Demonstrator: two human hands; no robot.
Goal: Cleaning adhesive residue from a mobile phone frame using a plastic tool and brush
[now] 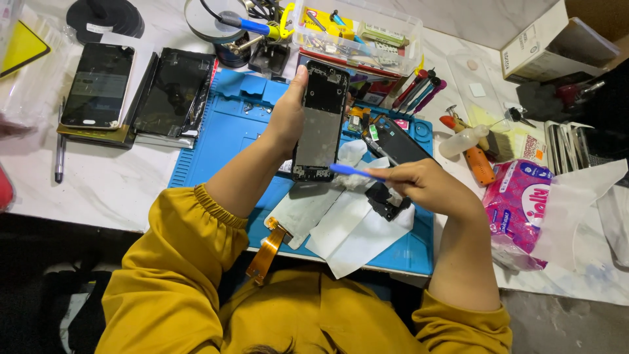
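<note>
The left hand (288, 115) grips an opened phone frame (320, 121) by its edge, thumb up along the side, holding it upright above the blue mat (216, 131). The right hand (426, 187) pinches a thin blue pry tool (354, 172), its tip touching the frame's lower end. It looks like a scraping or prying step along that bottom edge; the next stroke would want a light, flat angle so the tip does not dig into the bare metal.

Under the hands lie white sheets (347, 226) and an orange flex cable (268, 249) hanging off the mat. The white bench (118, 183) is crowded: two dark phones (98, 85) at the left, a clear parts box (357, 33) at the back, a squeeze bottle (462, 141) and a pink tissue pack (517, 203) to the right.
</note>
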